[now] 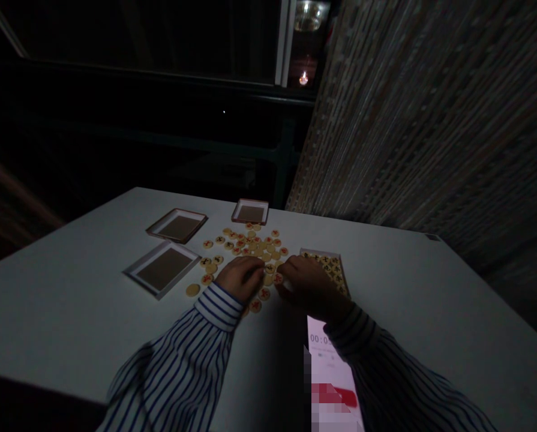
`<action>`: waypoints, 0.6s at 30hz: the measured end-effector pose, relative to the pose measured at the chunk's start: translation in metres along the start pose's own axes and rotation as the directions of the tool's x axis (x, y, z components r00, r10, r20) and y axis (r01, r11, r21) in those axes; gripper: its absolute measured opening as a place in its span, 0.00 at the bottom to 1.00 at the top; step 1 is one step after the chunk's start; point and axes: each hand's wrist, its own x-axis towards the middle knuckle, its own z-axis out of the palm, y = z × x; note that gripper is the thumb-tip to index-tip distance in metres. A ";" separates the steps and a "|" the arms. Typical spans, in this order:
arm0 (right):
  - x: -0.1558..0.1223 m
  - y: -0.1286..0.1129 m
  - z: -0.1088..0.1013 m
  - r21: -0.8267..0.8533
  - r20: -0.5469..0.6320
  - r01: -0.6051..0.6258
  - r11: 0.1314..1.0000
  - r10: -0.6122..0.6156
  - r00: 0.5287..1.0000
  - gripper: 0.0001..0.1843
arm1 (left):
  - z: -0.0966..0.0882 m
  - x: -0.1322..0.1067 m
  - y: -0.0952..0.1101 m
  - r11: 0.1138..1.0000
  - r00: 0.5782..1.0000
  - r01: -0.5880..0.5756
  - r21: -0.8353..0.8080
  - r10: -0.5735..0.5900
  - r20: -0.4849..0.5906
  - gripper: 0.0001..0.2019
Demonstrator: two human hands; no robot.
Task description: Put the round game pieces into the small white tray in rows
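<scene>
Round wooden xiangqi pieces (254,245) lie in a loose heap on the table, some marked in red or black and others showing blank faces. My left hand (240,277) is at the near side of the heap, fingers bent and closed, close to a black-marked piece (269,269). Opposite it, my right hand (311,283) curls over the pieces beside a red-marked one (278,278). What either hand grips is hidden by the fingers. Partly behind my right hand sits a shallow box (324,251) with black-marked pieces in rows.
Three shallow trays, a back one (250,221), a left one (177,228) and a nearer left one (162,270), stand around the heap on the white table (70,276). A lit phone (329,351) showing a timer lies under my right forearm. A string curtain (398,120) hangs behind.
</scene>
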 end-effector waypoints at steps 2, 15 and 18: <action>0.001 -0.001 -0.002 -0.005 -0.035 -0.006 1.000 0.005 0.999 0.10 | 0.000 0.000 0.000 0.999 1.000 0.015 -0.035 -0.015 0.010 0.12; -0.007 -0.007 -0.012 -0.024 -0.133 0.035 0.999 -0.038 0.990 0.12 | 0.011 -0.005 0.019 0.778 0.936 0.349 -0.523 -0.319 0.150 0.15; -0.014 -0.006 -0.014 -0.006 -0.131 0.048 0.999 -0.048 0.990 0.13 | 0.009 -0.005 0.024 0.767 0.939 0.339 -0.545 -0.315 0.141 0.12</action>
